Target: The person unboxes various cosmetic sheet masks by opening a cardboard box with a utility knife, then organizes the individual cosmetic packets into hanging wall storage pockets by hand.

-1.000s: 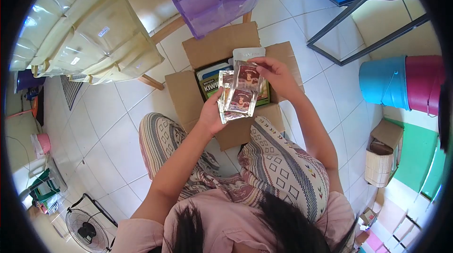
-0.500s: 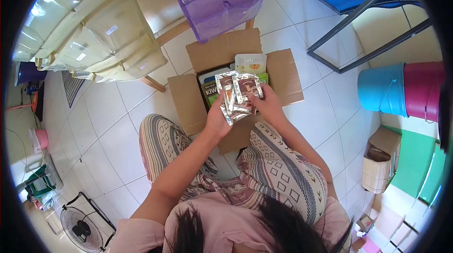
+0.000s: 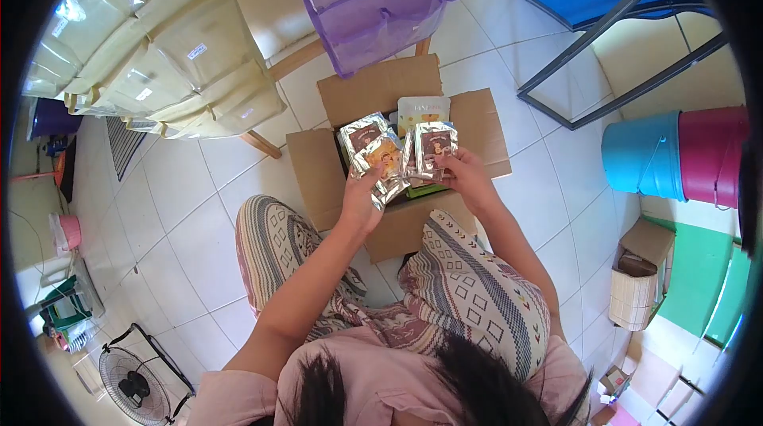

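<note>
My left hand [image 3: 363, 202] is closed on several shiny silver sachets [image 3: 380, 157] with brown and orange labels, fanned over one another. In my right hand [image 3: 470, 176] are more silver sachets [image 3: 436, 146] with brown labels, pinched under the thumb. Both bunches are above an open cardboard box [image 3: 318, 180], its flaps folded outward. A white pouch [image 3: 424, 107] with a yellowish print stands at the box's far side. Something green shows below the sachets, but most of the box's contents are hidden behind my hands and the packets.
A purple hanging organizer [image 3: 377, 21] and a cream one [image 3: 179, 52] with clear pockets are beyond the box. To the right stand a blue panel with a dark metal frame [image 3: 548, 100], a turquoise bucket [image 3: 644, 154] and a magenta bucket [image 3: 713, 156]. A fan [image 3: 135, 385] is lower left.
My hands have moved apart, splitting the sachets into two bunches. The left bunch shifted left, uncovering an orange-labelled sachet; the right one moved slightly right.
</note>
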The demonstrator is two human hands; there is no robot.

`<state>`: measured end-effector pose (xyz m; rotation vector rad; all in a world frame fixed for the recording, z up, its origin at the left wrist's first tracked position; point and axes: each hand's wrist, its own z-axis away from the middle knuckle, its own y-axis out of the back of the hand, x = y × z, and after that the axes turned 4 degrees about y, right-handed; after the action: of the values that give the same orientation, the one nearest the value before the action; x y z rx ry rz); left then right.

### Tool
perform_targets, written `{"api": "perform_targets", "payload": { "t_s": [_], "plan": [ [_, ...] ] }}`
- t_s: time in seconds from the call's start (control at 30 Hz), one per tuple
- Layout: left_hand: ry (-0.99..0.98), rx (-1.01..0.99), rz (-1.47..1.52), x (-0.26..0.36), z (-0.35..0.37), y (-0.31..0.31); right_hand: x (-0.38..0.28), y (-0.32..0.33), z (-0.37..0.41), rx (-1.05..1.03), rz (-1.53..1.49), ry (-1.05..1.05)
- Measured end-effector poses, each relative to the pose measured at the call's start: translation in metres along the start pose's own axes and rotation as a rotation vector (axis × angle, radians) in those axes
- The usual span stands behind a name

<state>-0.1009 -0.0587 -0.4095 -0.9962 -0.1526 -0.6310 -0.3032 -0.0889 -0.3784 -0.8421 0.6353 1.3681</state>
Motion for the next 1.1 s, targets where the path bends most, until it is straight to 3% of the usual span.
{"api": "perform_targets", "payload": {
  "t_s": [0.13, 0.33, 0.43, 0.53, 0.63, 0.73, 0.8, 0.93, 1.03, 1.1],
  "plan": [
    [0.008, -0.007, -0.138, -0.002, -0.008, 0.009, -0.009, -0.011, 0.001, -0.083, -0.171, 0.060],
    [0.070, -0.105, -0.423, -0.012, -0.011, 0.019, -0.020, -0.028, -0.019, -0.107, 0.052, 0.043],
    [0.107, -0.116, -0.356, -0.009, -0.001, 0.007, -0.024, -0.033, -0.021, -0.108, 0.097, 0.034],
    [0.175, -0.087, -0.315, -0.005, -0.004, 0.009, -0.005, -0.025, -0.038, 0.018, 0.044, 0.304],
    [0.224, -0.117, -0.260, -0.002, -0.005, 0.013, -0.015, -0.015, -0.041, 0.108, -0.254, 0.325],
    [0.274, 0.004, -0.101, 0.001, -0.002, 0.013, -0.031, -0.005, -0.031, 0.111, -0.280, 0.290],
    [0.265, -0.041, 0.133, 0.000, -0.009, 0.026, -0.030, -0.005, -0.025, 0.077, -0.272, 0.250],
    [0.141, 0.019, 0.306, 0.007, -0.009, 0.015, -0.011, -0.016, -0.006, -0.071, -0.172, 0.043],
    [0.091, 0.034, 0.321, 0.008, -0.011, 0.009, 0.025, -0.027, -0.012, -0.145, 0.082, 0.133],
    [0.062, 0.029, 0.347, 0.006, -0.014, 0.012, 0.039, -0.039, -0.010, -0.082, 0.155, 0.171]
  ]
}}
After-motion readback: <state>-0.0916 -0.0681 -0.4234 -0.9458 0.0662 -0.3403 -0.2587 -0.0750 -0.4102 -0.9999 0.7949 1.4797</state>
